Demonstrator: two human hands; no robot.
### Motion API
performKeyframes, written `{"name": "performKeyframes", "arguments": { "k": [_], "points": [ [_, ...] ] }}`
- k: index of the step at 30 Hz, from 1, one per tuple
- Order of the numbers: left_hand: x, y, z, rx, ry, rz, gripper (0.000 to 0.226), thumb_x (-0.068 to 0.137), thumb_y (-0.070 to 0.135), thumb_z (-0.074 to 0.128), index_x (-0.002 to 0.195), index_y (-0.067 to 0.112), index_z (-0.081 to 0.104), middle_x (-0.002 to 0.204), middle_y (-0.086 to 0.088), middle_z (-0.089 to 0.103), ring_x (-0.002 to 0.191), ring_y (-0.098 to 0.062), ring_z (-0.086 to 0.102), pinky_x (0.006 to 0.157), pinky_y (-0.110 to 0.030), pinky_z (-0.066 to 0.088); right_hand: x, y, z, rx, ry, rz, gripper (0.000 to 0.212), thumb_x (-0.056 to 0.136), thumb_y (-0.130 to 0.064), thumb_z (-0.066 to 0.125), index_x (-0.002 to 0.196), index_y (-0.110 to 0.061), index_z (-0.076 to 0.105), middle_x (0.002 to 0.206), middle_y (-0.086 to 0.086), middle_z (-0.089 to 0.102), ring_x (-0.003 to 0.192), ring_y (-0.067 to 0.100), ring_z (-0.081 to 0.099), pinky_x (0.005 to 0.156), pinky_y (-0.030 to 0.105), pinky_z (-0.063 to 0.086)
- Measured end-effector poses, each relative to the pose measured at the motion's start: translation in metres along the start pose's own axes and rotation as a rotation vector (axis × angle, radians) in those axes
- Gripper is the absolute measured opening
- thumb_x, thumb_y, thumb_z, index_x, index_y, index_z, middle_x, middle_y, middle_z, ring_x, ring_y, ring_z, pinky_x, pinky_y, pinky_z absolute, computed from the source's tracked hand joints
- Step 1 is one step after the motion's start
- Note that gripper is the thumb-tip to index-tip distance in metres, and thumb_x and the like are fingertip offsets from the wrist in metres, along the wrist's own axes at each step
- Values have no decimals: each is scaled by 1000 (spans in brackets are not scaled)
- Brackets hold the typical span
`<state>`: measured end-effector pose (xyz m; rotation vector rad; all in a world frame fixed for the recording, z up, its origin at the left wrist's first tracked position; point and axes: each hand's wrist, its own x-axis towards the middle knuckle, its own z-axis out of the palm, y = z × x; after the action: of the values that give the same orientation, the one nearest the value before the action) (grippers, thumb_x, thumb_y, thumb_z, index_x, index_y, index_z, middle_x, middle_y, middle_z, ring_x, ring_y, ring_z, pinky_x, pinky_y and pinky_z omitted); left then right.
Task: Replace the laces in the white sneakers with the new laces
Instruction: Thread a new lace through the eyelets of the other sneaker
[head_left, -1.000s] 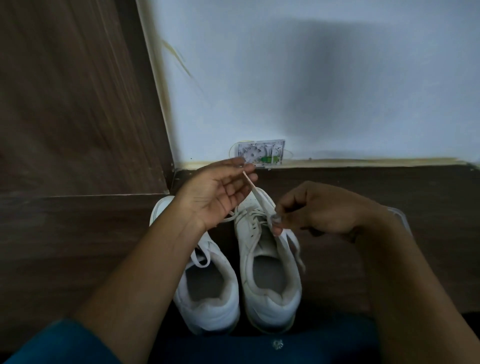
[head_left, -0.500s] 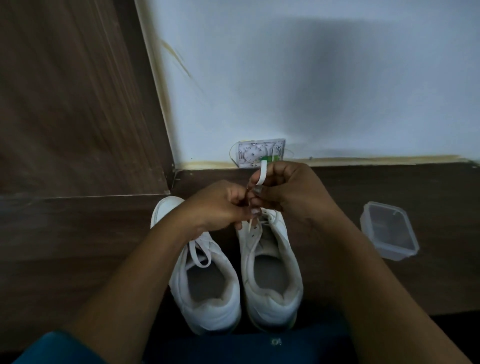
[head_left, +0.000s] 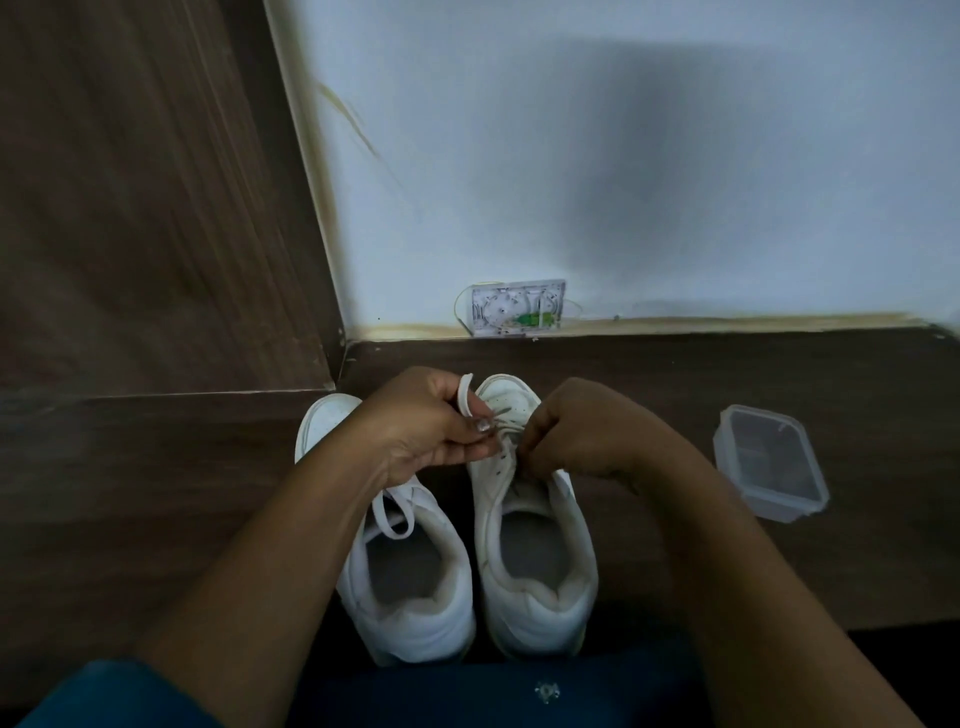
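lace (head_left: 464, 395) tight in each grip: loop atop left hand (head_left: 421, 426), right hand (head_left: 582, 431) low at right sneaker (head_left: 540, 571)

Floor (head_left: 675, 374), right side: open stretch between right shoe (head_left: 540, 587) and tub (head_left: 769, 462), which are well apart.
Floor, left side: bare strip, closed at the back by the wood panel (head_left: 145, 208).
Behind the toes: narrow band up to the wall (head_left: 623, 156); wall box (head_left: 517, 309) sits low there.
Between left shoe (head_left: 410, 597) and right shoe: thin gap only.
Over the shoe fronts: left hand (head_left: 421, 421) and right hand (head_left: 576, 431), close together, curled on the lace (head_left: 464, 395).
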<state>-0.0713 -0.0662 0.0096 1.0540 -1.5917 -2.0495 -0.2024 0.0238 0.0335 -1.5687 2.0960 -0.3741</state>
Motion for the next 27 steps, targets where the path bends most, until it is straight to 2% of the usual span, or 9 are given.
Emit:
{"name": "performKeyframes", "arguments": {
  "k": [2,6,10,15,18,24,27],
  "points": [
    [0,-1,1,4,13,-10,30,82,-24,48,68,2,54,72,-13,61,64,-18,65,54,-25,58,1,-3,3,-95,-50,-20,25,73,-13,70,96,-3,74,97,17,70,94,29,64,81,36,53],
    [1,-4,6,9,38,-24,32,81,-25,48,66,3,51,70,-12,59,69,-20,62,52,-25,57,1,-3,3,-127,-130,-4,27,76,-16,71,102,-9,73,103,12,69,100,25,62,83,30,50],
    [1,-3,3,55,30,-21,33,80,-25,50,64,3,52,68,-11,60,69,-21,64,56,-27,59,0,0,3,-78,-109,-11,27,74,-12,71,100,-11,75,102,11,70,99,24,62,83,31,51],
    [2,-4,8,14,64,-28,35,82,-25,47,65,6,51,68,-10,59,69,-19,61,49,-21,55,2,2,5,-41,-102,-20,26,78,-12,68,103,-10,74,106,11,69,101,24,62,88,33,51],
    [4,-6,7,123,95,-21,36,78,-24,52,63,9,55,69,-8,62,70,-17,62,49,-21,52,3,1,7,-73,-88,-28,28,81,-15,67,108,-7,70,110,12,66,105,25,60,89,33,49],
    [3,-3,7,291,95,34,35,77,-21,58,62,11,54,64,-5,61,67,-17,62,52,-24,54,2,0,7,-33,-56,-45,25,86,-6,60,108,-2,69,111,14,66,104,25,59,80,26,42],
    [3,-3,8,356,121,68,31,77,-18,62,64,10,55,66,-7,60,66,-19,62,52,-25,53,3,-2,7,-33,-56,-49,27,88,-2,55,111,-2,67,108,10,65,95,19,57,65,19,39]
  ]
}}
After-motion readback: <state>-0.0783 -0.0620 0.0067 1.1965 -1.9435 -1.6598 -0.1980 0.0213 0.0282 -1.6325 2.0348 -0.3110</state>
